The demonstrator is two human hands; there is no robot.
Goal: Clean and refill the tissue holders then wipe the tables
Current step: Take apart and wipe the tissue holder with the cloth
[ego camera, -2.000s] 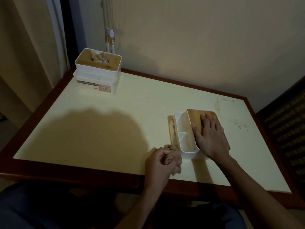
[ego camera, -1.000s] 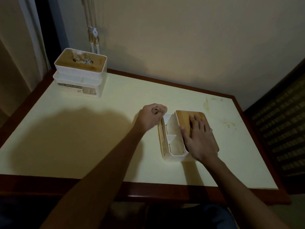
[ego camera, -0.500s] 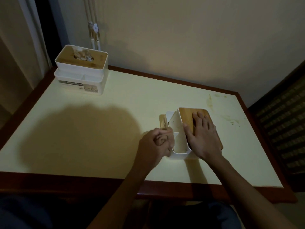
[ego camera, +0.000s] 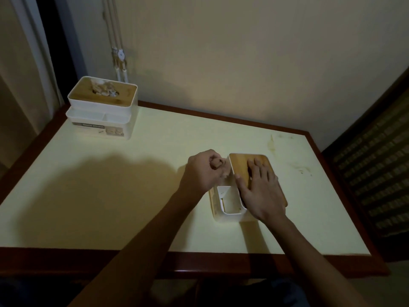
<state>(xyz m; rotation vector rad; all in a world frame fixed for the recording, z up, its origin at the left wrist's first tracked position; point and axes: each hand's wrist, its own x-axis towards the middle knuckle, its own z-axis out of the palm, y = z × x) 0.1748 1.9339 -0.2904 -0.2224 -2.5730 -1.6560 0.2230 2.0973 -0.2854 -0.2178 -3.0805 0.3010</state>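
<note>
Two hands were at the near tissue holder [ego camera: 230, 214] on the table [ego camera: 110, 196]. Right hand [ego camera: 263, 191] lay flat on its wooden lid [ego camera: 240, 162]; left hand [ego camera: 204, 171] squeezed a crumpled cloth [ego camera: 225, 171]. Far left stood another tissue holder [ego camera: 101, 109].

The right hand [ego camera: 261, 191] lies flat, fingers straight, on the wooden lid [ego camera: 243, 167] of the near holder [ego camera: 230, 214]. The left hand [ego camera: 203, 171], curled round a small wad [ego camera: 224, 169], sits at the holder's 10 o'clock corner — touching its rim. A second holder [ego camera: 101, 111] stands at the surface's [ego camera: 132, 185] 10 o'clock corner — tissue [ego camera: 104, 87] pokes from its lid. Stains [ego camera: 271, 141] mark 2 o'clock.
</note>
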